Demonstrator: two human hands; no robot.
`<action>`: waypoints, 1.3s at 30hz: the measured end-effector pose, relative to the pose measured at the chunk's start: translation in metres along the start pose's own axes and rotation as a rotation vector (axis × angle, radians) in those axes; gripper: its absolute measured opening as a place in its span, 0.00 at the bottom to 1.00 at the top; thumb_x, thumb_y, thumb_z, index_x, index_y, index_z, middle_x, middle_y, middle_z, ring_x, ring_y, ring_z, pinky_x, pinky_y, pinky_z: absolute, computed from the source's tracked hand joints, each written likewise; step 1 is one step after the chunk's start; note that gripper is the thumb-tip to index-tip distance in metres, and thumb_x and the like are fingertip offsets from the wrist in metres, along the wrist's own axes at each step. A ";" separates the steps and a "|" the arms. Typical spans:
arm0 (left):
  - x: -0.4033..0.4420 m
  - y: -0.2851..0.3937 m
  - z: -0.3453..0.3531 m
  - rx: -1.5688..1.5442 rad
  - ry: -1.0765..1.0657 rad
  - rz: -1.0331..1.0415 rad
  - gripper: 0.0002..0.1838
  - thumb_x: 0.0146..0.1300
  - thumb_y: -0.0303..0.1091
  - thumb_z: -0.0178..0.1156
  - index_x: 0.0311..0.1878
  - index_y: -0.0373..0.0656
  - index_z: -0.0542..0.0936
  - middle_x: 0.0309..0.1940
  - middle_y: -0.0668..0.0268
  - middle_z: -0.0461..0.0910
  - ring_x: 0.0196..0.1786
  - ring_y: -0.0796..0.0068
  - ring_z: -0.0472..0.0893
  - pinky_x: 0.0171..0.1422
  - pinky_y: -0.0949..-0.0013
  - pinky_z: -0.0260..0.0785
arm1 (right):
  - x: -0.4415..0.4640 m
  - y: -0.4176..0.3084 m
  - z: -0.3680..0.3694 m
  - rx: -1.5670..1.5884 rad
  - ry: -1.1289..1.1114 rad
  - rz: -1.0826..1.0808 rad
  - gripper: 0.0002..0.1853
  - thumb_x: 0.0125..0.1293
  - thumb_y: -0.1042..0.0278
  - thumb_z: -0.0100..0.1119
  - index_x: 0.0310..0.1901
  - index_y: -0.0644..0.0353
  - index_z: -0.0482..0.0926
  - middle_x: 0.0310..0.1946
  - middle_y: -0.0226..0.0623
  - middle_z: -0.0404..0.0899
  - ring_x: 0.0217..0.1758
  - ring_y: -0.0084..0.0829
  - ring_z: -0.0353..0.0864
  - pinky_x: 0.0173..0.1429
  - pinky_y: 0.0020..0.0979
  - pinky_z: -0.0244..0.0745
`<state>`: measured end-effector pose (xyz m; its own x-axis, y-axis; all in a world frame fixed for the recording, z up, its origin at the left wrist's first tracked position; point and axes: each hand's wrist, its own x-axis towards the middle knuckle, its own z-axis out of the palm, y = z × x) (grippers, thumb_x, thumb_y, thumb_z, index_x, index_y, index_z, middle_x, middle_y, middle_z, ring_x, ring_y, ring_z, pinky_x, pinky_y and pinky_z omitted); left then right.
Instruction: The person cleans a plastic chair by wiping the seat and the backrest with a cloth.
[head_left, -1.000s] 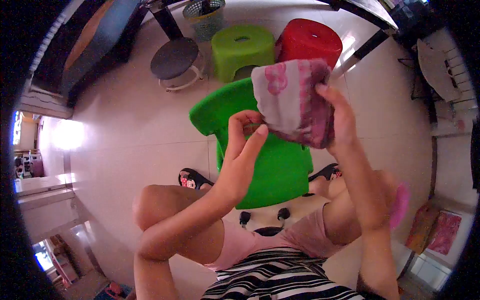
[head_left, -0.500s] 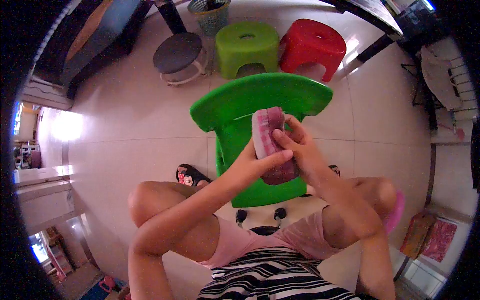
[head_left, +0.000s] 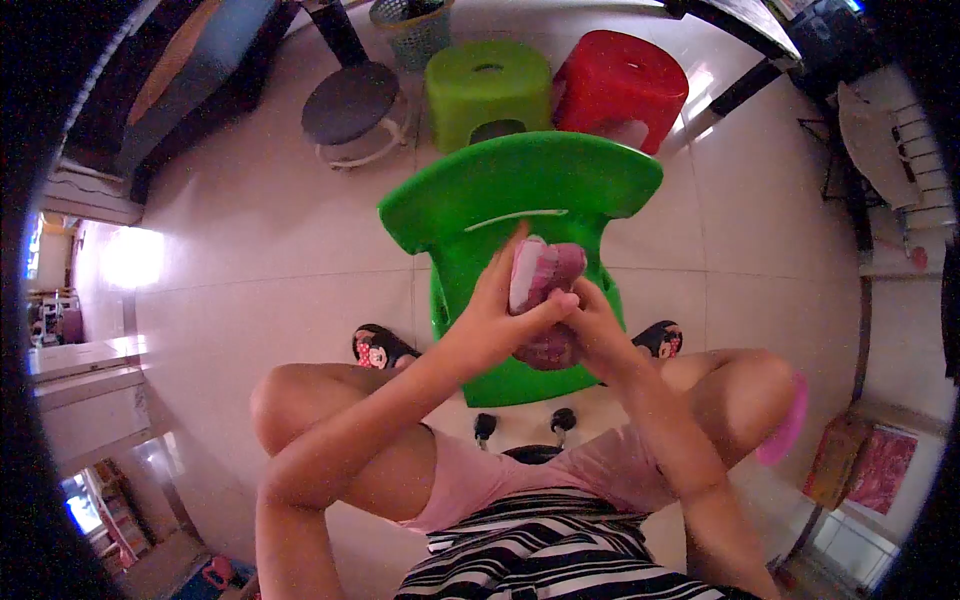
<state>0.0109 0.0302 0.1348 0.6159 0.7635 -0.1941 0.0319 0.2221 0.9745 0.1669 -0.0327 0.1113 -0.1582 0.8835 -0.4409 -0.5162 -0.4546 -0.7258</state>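
Between my two hands is a soft pink-and-white checked cloth item (head_left: 548, 268), with a pale flat face on its left side. My left hand (head_left: 502, 302) is wrapped along that left side, thumb reaching across the front. On the opposite side my right hand (head_left: 590, 322) closes on the item, its thumb meeting the left thumb. The fingers partly hide the item, so its exact kind is unclear. It is held above a green plastic chair (head_left: 520, 180) that stands between my legs.
A light green stool (head_left: 487, 85), a red stool (head_left: 628, 85) and a round grey-topped stool (head_left: 350, 105) stand beyond the chair. Behind them is a wastebasket (head_left: 415, 35). Dark furniture (head_left: 200, 90) is at far left, and a table leg (head_left: 745, 88) at upper right.
The cloth item has turned and dropped slightly in my hands. My right hand has shifted from its upper right side down to its lower right side.
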 end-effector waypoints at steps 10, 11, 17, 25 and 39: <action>-0.006 0.048 -0.063 0.447 0.532 0.638 0.25 0.67 0.39 0.54 0.64 0.39 0.66 0.62 0.57 0.67 0.66 0.67 0.64 0.70 0.65 0.52 | 0.014 0.000 -0.013 -0.379 0.904 -0.925 0.20 0.63 0.73 0.62 0.55 0.64 0.69 0.49 0.35 0.73 0.53 0.27 0.72 0.60 0.30 0.67; 0.003 0.050 -0.077 0.509 0.625 0.673 0.23 0.68 0.42 0.51 0.62 0.39 0.68 0.60 0.57 0.69 0.66 0.69 0.64 0.69 0.67 0.53 | 0.019 -0.009 -0.016 -0.420 0.986 -1.033 0.20 0.62 0.73 0.63 0.54 0.64 0.69 0.48 0.34 0.73 0.52 0.27 0.72 0.59 0.30 0.67; 0.052 0.048 -0.115 0.087 0.198 0.247 0.29 0.69 0.56 0.48 0.54 0.36 0.78 0.45 0.62 0.80 0.49 0.78 0.75 0.55 0.75 0.65 | 0.047 -0.037 -0.026 -0.681 1.162 -1.300 0.26 0.52 0.70 0.71 0.51 0.65 0.73 0.42 0.36 0.73 0.46 0.33 0.74 0.51 0.34 0.72; 0.055 0.046 -0.120 0.176 0.135 0.011 0.31 0.66 0.60 0.51 0.48 0.35 0.82 0.35 0.69 0.82 0.36 0.84 0.77 0.42 0.79 0.68 | 0.055 -0.036 -0.021 -1.010 1.261 -1.355 0.19 0.49 0.83 0.66 0.45 0.67 0.78 0.38 0.39 0.77 0.41 0.34 0.76 0.40 0.30 0.72; 0.060 0.043 -0.124 0.208 0.142 0.041 0.29 0.66 0.59 0.52 0.44 0.37 0.83 0.31 0.72 0.81 0.33 0.86 0.76 0.39 0.79 0.67 | 0.065 -0.035 -0.003 -0.918 1.199 -1.314 0.22 0.49 0.80 0.68 0.49 0.68 0.78 0.39 0.43 0.78 0.41 0.40 0.77 0.45 0.35 0.73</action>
<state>-0.0485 0.1607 0.1515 0.5034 0.8504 -0.1532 0.1795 0.0705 0.9812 0.1775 0.0408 0.1064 0.6267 0.3292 0.7063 0.7401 0.0323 -0.6717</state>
